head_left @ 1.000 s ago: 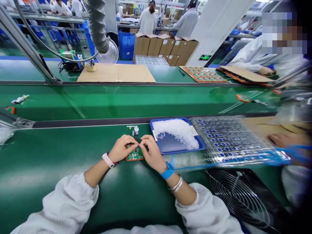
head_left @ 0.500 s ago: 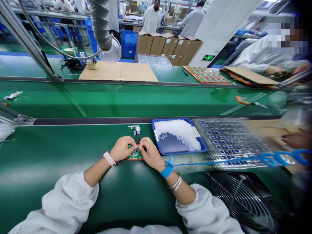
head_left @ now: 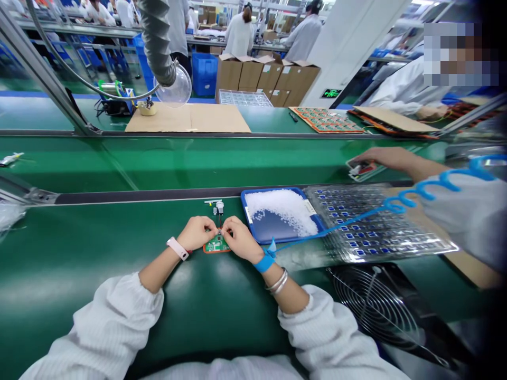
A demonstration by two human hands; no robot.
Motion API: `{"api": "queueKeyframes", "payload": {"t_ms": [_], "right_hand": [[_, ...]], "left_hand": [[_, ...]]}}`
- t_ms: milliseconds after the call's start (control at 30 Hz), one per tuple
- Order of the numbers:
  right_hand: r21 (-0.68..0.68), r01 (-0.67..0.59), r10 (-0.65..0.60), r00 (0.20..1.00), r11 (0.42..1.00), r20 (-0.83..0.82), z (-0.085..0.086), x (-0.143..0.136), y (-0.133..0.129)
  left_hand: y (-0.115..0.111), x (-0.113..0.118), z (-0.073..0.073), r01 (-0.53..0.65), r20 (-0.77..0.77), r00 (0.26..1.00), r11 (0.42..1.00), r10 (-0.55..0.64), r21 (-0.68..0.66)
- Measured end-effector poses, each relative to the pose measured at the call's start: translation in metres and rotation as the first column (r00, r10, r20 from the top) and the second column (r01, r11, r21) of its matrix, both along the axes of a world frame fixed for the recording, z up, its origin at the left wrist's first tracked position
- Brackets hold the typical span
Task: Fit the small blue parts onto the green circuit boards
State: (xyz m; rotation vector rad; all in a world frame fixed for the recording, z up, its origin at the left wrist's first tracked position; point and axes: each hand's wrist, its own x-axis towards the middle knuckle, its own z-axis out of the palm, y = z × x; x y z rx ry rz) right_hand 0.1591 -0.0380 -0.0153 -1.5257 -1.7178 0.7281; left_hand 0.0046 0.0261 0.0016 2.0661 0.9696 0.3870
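Observation:
A small green circuit board (head_left: 217, 245) with an orange edge lies flat on the green bench. At its far edge my left hand (head_left: 199, 232) and my right hand (head_left: 239, 238) meet, fingertips pinched close together. Whatever sits between the fingertips is too small and covered to make out. Dark wires run from that spot to a white connector-like part (head_left: 219, 207) just beyond the board. A blue strap (head_left: 264, 263) with a coiled cord circles my right wrist. A pink-white band is on my left wrist.
Right of my hands stands a blue tray (head_left: 273, 236) of small white pieces. Beside it lie clear plastic trays (head_left: 352, 221) with blue-dark parts, and a black fan (head_left: 380, 306). A co-worker's hand (head_left: 380, 157) reaches over the green belt (head_left: 237, 163) to a board.
The co-worker's arm on the right has come in over the belt, its hand at a board there. The blue coiled cord has risen. My hands keep their pinch at the board; the view shifts slightly.

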Motion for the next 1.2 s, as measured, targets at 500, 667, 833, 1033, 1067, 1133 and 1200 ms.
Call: {"api": "queueKeyframes", "payload": {"t_ms": [500, 667, 833, 1033, 1067, 1133, 1200], "right_hand": [[0.196, 0.240, -0.172, 0.935, 0.951, -0.309, 0.004, -0.001, -0.008], [0.252, 0.339, -0.232, 0.898, 0.907, -0.373, 0.003, -0.001, -0.010], [0.240, 0.318, -0.219, 0.906, 0.917, -0.363, -0.001, 0.001, -0.008], [0.270, 0.305, -0.204, 0.917, 0.913, -0.344, 0.000, -0.001, -0.009], [0.281, 0.301, -0.203, 0.922, 0.911, -0.331, 0.003, -0.001, -0.010], [0.319, 0.264, -0.176, 0.943, 0.910, -0.281, 0.011, 0.003, -0.012], [0.370, 0.186, -0.118, 0.973, 0.910, -0.197, 0.020, 0.016, -0.012]], "left_hand": [[-0.018, -0.027, 0.003, 0.143, -0.081, 0.989, 0.948, -0.125, 0.283], [0.055, -0.016, 0.032, -0.132, 0.292, 0.945, 0.988, 0.151, -0.082], [0.137, 0.004, 0.033, -0.494, 0.445, 0.832, 0.808, 0.332, 0.320], [0.182, -0.016, -0.013, -0.316, 0.080, 0.942, 0.787, 0.324, 0.529], [0.184, -0.021, -0.019, -0.303, 0.031, 0.940, 0.790, 0.340, 0.532], [0.182, -0.028, -0.024, -0.312, -0.011, 0.923, 0.762, 0.385, 0.568], [0.173, -0.028, -0.025, -0.321, 0.005, 0.913, 0.709, 0.409, 0.627]]}}
